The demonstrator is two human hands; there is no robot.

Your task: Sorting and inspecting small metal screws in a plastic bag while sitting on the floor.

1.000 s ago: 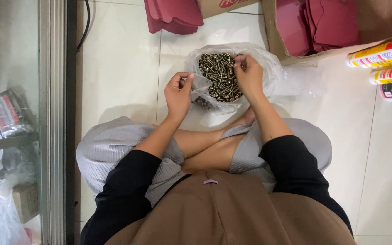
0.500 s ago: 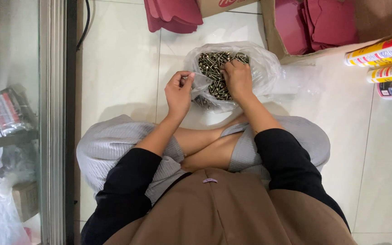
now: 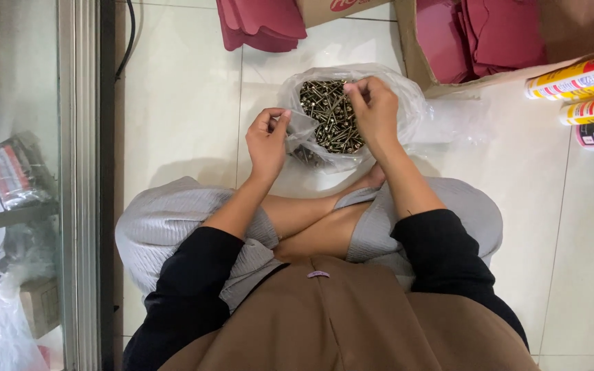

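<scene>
On the white tiled floor (image 3: 187, 103), just beyond the crossed legs, sits a clear plastic bag (image 3: 407, 110) full of dark screws (image 3: 328, 117). Left hand (image 3: 267, 141), fingers curled, pinches the bag's near-left rim. Right hand (image 3: 374, 110) hovers over the screws, fingertips pinched together; whether it grips one I cannot tell. Both forearms reach forward.

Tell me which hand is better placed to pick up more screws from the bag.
Probably the right hand: it sits over the screws inside the open clear plastic bag, fingertips pinched just above them. The left hand is at the bag's near edge, gripping the plastic.
</scene>
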